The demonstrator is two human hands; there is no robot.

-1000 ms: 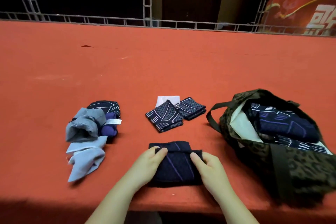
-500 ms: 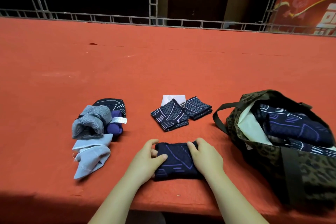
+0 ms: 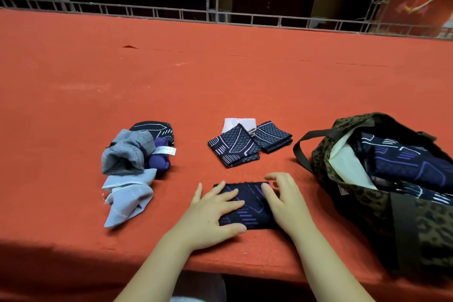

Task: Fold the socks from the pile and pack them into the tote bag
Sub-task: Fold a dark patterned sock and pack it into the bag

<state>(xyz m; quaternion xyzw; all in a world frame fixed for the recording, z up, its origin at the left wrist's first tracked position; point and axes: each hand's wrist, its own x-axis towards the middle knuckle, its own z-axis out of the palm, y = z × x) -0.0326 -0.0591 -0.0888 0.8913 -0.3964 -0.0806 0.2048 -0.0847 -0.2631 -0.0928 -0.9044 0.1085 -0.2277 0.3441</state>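
Observation:
A folded navy sock with purple lines (image 3: 247,206) lies flat near the table's front edge. My left hand (image 3: 213,213) rests palm-down on its left half, fingers spread. My right hand (image 3: 284,201) presses on its right half, fingers apart. To the left sits the pile of unfolded socks (image 3: 137,167): grey, pale blue, purple and a dark patterned one. Behind the hands lie folded socks (image 3: 247,142), two navy patterned and one white. At the right stands the open leopard-print tote bag (image 3: 416,225) with navy socks inside it.
The red cloth-covered table (image 3: 220,76) stretches far back to a metal lattice rail (image 3: 220,17). The bag's dark strap (image 3: 301,149) loops toward the folded socks. The table's front edge runs just under my forearms.
The sock was folded over toward me into a shorter packet. Both hands shifted from gripping its edges to lying flat on top of it.

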